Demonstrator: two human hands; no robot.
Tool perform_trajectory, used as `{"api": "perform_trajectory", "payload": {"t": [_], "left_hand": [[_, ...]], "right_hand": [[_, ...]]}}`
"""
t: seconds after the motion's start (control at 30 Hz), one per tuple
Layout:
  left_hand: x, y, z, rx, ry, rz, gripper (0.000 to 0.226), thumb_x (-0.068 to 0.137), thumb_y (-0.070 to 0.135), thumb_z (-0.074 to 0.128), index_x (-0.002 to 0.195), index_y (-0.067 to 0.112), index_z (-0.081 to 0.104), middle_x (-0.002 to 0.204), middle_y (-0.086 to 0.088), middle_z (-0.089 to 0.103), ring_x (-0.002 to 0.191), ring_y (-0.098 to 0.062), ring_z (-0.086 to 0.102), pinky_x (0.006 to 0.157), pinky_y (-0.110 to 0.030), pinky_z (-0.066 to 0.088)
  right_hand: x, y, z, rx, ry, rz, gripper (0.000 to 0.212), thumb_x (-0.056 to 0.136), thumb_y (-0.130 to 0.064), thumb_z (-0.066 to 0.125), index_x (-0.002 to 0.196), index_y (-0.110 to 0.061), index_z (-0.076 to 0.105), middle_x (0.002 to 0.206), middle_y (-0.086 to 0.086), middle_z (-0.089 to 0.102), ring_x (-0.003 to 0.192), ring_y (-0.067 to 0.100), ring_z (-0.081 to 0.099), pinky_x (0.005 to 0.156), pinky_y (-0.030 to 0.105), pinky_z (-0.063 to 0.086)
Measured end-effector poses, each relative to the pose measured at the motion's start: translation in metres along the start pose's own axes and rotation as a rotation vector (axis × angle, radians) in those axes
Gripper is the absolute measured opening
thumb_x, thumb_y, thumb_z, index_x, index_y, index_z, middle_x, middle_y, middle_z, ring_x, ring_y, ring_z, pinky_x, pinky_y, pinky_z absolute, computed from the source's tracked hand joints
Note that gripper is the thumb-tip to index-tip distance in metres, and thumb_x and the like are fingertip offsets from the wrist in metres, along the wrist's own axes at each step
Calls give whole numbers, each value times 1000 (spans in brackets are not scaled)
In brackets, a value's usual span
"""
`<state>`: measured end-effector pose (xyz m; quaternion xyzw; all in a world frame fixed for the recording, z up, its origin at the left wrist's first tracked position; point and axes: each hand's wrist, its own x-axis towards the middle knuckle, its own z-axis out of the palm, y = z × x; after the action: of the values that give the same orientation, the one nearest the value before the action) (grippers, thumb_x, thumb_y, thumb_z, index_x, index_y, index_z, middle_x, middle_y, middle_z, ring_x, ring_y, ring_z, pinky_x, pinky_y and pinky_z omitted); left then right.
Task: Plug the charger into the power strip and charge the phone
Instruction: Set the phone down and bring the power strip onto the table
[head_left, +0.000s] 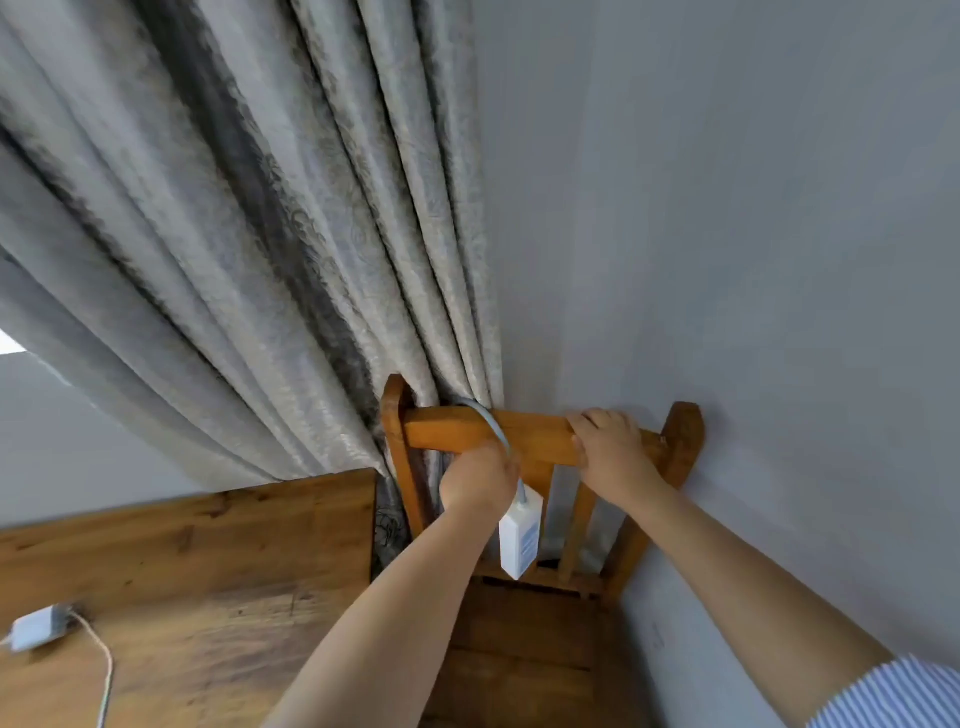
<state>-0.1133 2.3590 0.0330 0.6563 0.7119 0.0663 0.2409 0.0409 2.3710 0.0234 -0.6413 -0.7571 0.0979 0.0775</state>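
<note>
The left hand (480, 480) is closed around a pale cable (493, 423) that comes over the top rail of a wooden chair (540, 434). From this cable a white block, which I judge to be the power strip (519, 538), hangs in front of the chair back, below the hand. It seems that the strip was hung over the rail to keep it off the floor, and the hand takes the cable to bring it nearer.

The right hand (613, 447) lies on the same rail, with the fingers curled over its top edge and the palm pressing on the wood. I think it holds the chair steady, or supports the person who leans forward.

The charger (39, 629), a small white box with a thin white cord (101, 670), lies on the wooden table (208, 551) at the lower left, well apart from both hands. It is not yet plugged in. I cannot see the phone.

The chair stands in a corner, its back against a plain grey wall (753, 234) on the right. A heavy grey patterned curtain (260, 234) falls behind the chair and the table. One sleeve (893, 691), with blue and white stripes, shows on the right arm.
</note>
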Motion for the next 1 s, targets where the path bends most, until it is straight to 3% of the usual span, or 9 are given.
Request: {"api": "perform_trajectory", "payload": {"t": [0.17,0.27,0.33,0.47,0.67,0.83,1.0], "left_hand": [[10,6,13,-151,68,-46,34,95,32,42,103,2,57,100,-18,68,91,-32,63,66,-32,46],[11,4,16,-216,71,-69,31,96,26,41,99,-1,57,83,-17,64,76,-32,61,56,-30,42],[9,0,15,-223,72,-88,27,97,23,40,97,0,55,65,-5,52,62,-24,53,45,-26,35],[2,-16,7,-284,137,-79,18,95,21,41,81,11,45,57,3,41,47,-12,39,40,-25,28],[-20,-55,-20,-342,277,44,37,96,20,41,60,26,34,54,4,40,46,-11,38,42,-23,27],[-25,-79,-57,-274,354,85,33,96,17,40,64,23,40,51,6,41,46,-11,39,42,-22,23],[-3,-84,-90,-238,422,59,24,96,19,38,75,15,49,54,6,43,49,-10,41,43,-25,25]], "right_hand": [[4,10,6,36,31,-76,45,88,-7,45,132,-8,37,126,16,50,119,30,41,108,39,22],[3,8,6,-2,22,-88,51,85,-7,48,134,-8,33,129,15,48,121,31,39,110,42,20],[2,7,5,-27,16,-95,55,83,-7,50,135,-8,31,129,15,47,122,30,38,110,43,20],[1,2,2,-39,20,-76,56,83,-8,49,135,-9,29,129,14,47,123,29,37,109,42,22],[-4,-10,4,-103,83,7,43,90,-15,39,132,-6,34,129,15,49,120,29,41,103,40,28],[3,-38,-1,-103,3,34,38,91,-11,36,128,-4,38,130,17,49,119,31,41,102,41,30],[10,-60,4,-137,-18,22,46,89,-3,36,134,-5,28,137,16,42,124,32,36,110,42,25]]}}
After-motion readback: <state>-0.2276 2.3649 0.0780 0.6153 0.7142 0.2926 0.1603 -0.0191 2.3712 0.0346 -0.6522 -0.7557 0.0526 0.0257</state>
